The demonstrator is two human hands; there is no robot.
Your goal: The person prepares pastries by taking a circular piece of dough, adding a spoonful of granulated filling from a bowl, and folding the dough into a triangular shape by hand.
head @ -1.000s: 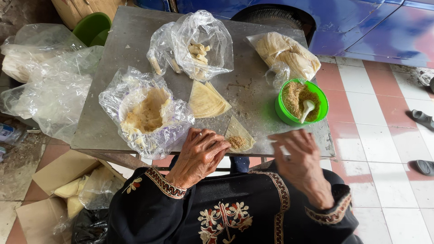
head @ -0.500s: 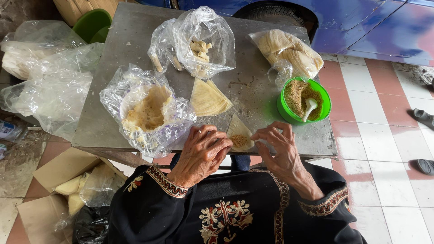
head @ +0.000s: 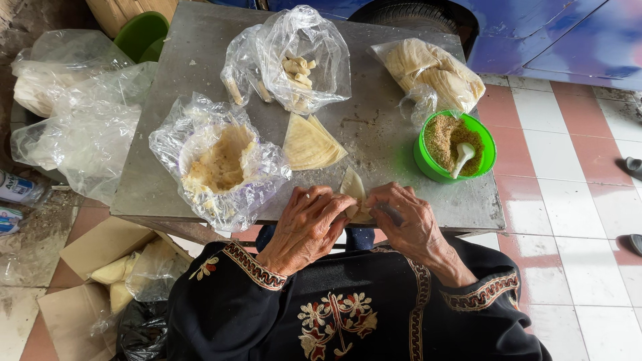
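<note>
My left hand (head: 309, 224) and my right hand (head: 401, 217) meet at the near edge of a grey metal table (head: 200, 53). Both pinch a thin pale pastry wrapper (head: 353, 190) that is folded up between the fingers. Just beyond lies a stack of quarter-round pale wrappers (head: 309, 142). To the right stands a green bowl (head: 456, 147) of brown crumbly filling with a white spoon (head: 463, 155) in it.
A clear bag of pale dough-like filling (head: 217, 164) sits left of my hands. A bag with several small rolls (head: 297, 63) and a bag of more wrappers (head: 431, 73) lie at the back. Plastic bags (head: 73, 113) and a cardboard box (head: 100, 261) are on the floor at left.
My right hand has moved left from the table's edge to the wrapper. Both hands now hold it, and the wrapper is folded upward where it lay flat before.
</note>
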